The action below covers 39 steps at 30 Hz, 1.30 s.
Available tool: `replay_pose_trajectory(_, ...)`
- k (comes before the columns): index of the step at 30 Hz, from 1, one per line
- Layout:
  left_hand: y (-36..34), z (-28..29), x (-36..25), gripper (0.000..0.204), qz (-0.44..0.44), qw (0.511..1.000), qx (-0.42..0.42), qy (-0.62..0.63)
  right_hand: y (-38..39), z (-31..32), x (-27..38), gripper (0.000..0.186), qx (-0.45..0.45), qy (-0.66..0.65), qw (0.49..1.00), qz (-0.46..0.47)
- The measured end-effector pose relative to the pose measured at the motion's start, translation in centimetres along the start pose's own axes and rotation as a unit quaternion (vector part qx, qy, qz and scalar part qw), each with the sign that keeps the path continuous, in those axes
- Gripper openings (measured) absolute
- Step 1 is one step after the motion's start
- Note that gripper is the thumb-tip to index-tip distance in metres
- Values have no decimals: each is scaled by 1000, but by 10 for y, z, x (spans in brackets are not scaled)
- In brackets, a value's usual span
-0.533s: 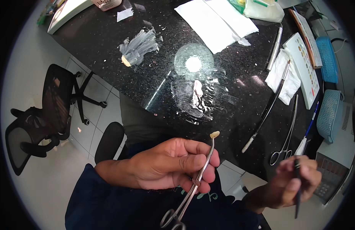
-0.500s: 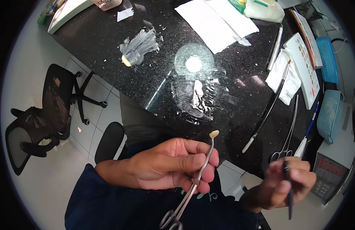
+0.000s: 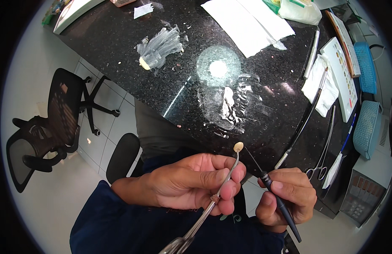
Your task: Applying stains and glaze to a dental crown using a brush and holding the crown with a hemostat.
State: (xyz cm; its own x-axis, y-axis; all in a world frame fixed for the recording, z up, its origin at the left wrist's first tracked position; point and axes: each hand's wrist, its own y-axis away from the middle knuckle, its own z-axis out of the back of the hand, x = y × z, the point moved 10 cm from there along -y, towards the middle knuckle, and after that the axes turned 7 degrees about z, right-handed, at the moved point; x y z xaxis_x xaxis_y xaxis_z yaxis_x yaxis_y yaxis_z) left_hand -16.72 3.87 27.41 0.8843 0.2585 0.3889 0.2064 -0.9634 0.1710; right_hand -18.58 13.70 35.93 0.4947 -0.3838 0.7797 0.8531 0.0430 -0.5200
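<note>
In the head view, your left hand (image 3: pixel 191 182) grips a pair of curved, ring-handled forceps (image 3: pixel 206 211). Your thumb presses their slim shank against the side of your index finger, and the remaining fingers curl loosely beneath it with narrow gaps between them. At the upper tip of the forceps sits the small cream tooth-like piece (image 3: pixel 238 147), its rounded face turned up; your fingers are below it, clear of it.

Just right of the forceps, your right hand (image 3: pixel 289 197) holds a fine-tipped instrument with a black handle (image 3: pixel 283 207). Your thumb and index finger pinch that handle, the other fingers folded in close. Its thin point reaches up beside the cream piece; you cannot tell from here whether the two touch.

Beyond the forceps tip, a smear of glossy white paste (image 3: pixel 228 103) lies on the black speckled countertop (image 3: pixel 119 46). Farther off to the left of the forceps is a greyish-white smear (image 3: pixel 162 48). Well to their right lie a long dark-handled brush (image 3: pixel 304 120), its bristle end on a crumpled white tissue (image 3: pixel 316 91), a second ring-handled clamp (image 3: pixel 326 146) and a white palette tray (image 3: pixel 342 80).
</note>
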Motion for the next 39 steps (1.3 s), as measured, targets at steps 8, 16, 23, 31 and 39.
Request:
replay_pose_trajectory(8, 1, -1, 2, 23, 7, 995, 97, 13, -4, -13, 3, 17, 62, 29, 997, 36)
replay_pose_trajectory(16, 1, 2, -1, 12, 3, 1000, -7, -17, -4, -12, 1, 17, 56, 28, 997, 34)
replay_pose_trajectory(23, 1, 2, 2, 26, 6, 997, 77, -9, -4, -7, -3, 33, 38, -5, 999, -8)
replay_pose_trajectory(31, 1, 2, 2, 25, 8, 998, 70, -8, -4, -7, -3, 33, 44, -5, 999, -9)
replay_pose_trajectory(39, 0, 1, 2, 25, 6, 997, 72, -8, -4, -6, -4, 32, 44, -10, 999, -13)
